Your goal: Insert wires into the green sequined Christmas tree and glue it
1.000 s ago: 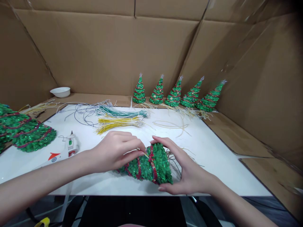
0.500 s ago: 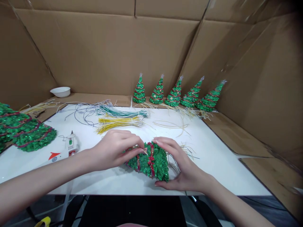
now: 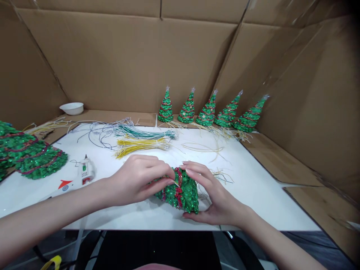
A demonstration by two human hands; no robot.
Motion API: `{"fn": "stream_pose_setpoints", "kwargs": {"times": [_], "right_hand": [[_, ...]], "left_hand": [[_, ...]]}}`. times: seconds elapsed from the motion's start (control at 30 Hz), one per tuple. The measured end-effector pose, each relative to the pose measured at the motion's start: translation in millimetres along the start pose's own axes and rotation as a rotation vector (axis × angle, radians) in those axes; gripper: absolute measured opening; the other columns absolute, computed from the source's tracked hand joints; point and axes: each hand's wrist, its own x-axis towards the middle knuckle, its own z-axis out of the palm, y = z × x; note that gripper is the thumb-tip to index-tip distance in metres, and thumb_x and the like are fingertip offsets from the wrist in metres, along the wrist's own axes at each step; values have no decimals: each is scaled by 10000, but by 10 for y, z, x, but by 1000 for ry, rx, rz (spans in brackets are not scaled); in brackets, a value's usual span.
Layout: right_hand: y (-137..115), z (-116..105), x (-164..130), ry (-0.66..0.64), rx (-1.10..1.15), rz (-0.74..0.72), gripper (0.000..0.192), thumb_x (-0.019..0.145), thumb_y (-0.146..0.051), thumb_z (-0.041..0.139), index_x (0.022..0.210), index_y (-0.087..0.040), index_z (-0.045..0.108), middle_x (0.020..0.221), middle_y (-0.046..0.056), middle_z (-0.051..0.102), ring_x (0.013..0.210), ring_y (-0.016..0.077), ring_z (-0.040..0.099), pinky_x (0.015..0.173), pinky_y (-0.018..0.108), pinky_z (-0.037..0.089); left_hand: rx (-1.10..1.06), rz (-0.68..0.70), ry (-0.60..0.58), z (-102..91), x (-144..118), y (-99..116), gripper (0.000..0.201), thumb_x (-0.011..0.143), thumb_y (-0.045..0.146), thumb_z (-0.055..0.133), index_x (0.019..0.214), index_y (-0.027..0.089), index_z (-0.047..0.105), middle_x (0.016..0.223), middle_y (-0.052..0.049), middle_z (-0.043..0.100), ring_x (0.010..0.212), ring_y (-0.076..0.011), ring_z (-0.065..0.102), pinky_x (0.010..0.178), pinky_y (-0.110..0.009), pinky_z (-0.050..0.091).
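The left hand (image 3: 147, 178) pinches a thin strand (image 3: 177, 183) at the green tree (image 3: 188, 193) just beyond its fingertips, while the right hand (image 3: 216, 197) cups the tree's wide end, ideally firmly enough to prevent rolling without crushing it.

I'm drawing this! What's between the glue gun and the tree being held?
In the head view, the left hand lies between the glue gun and the held tree, above white tabletop.
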Motion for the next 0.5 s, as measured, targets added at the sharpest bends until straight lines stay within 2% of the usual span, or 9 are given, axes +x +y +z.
{"fn": "stream_pose_setpoints", "kwargs": {"times": [0.17,0.3,0.4,0.5], "right_hand": [[-35,-27,-31,4,92,-4,1004,699,-411,764,1486,-227,167,1401,149,378,1331,309,353,1109,492,330],[-86,-86,-29,26,133,65,980,712,-398,749,1481,-213,171,1411,148,389,1307,295,382,1091,450,357],[-116,-116,-10,-15,120,127,969,716,-400,743,1477,-231,168,1407,149,408,1294,302,410,1073,458,370],[-133,-119,1,-45,133,124,960,720,-402,739,1475,-236,170,1387,146,434,1285,291,431,1063,438,387]], "left_hand": [[5,8,-15,22,4,3,158,945,226,489,890,165,624,676,0,631,599,-107,554,576,-207,414],[2,18,-41,31,12,10,145,939,219,503,875,166,622,683,1,638,605,-110,558,577,-215,401],[-13,29,-31,22,21,35,144,941,211,499,871,170,618,686,2,645,606,-103,567,573,-209,400],[-21,38,-3,17,32,57,146,943,212,494,885,169,620,678,3,643,597,-101,564,565,-205,408]]}}
